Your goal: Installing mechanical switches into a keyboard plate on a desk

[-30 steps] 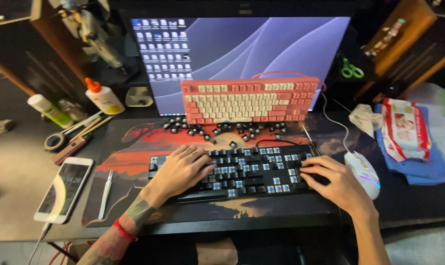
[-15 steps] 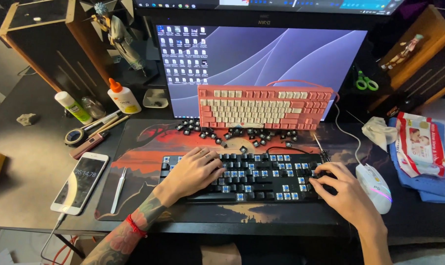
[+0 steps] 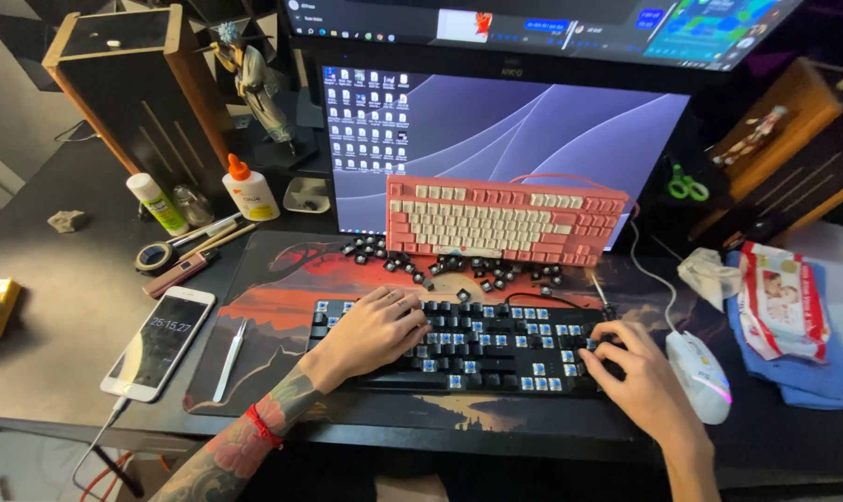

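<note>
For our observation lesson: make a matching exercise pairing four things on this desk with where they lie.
Things:
1. pink keyboard
2. phone
3. white mouse
4. loose black keycaps

Places:
A. beside the right hand
B. propped against the monitor
C. between the two keyboards
D. left of the desk mat

Pairs: 1-B, 2-D, 3-A, 4-C

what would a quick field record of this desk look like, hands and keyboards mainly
left hand: left hand resting on the black keyboard, many switches bare
right hand: right hand at that keyboard's right end, beside the white mouse
loose keycaps: black keycaps scattered on the desk mat
pink keyboard: pink keyboard leaning against the monitor
left of mat: smartphone, metal tool
</note>
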